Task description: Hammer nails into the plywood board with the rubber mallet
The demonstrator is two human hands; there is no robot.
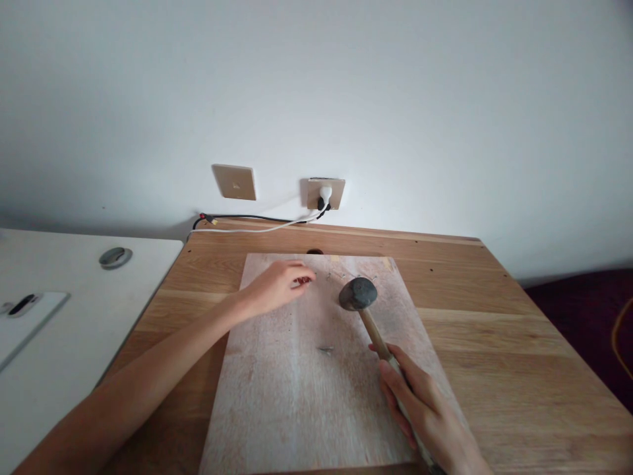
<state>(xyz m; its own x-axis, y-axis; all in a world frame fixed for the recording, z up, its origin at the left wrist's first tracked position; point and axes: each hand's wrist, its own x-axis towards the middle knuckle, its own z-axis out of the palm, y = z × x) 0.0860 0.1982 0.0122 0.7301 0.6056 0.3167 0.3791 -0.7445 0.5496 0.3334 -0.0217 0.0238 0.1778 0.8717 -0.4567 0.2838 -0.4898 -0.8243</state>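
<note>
A rubber mallet with a black head [358, 294] and wooden handle is in my right hand [420, 396], its fingers wrapped round the handle. The head hovers over the far part of a pale wooden board [267, 396]. My left hand [279, 285] reaches in from the left, thumb and fingers pinched at a small nail [315, 274], mostly hidden by the fingertips. Right of it, several nails [343, 276] stand in a row along the board's far edge. A few loose nails [325, 349] lie near the board's middle.
The board lies on a wooden desk [475, 330] against a white wall. A socket [325, 193] holds plugs, with a black cable and a white cable [247, 230] along the desk's back edge. At left is a white table [49, 369] with a round grommet [115, 257].
</note>
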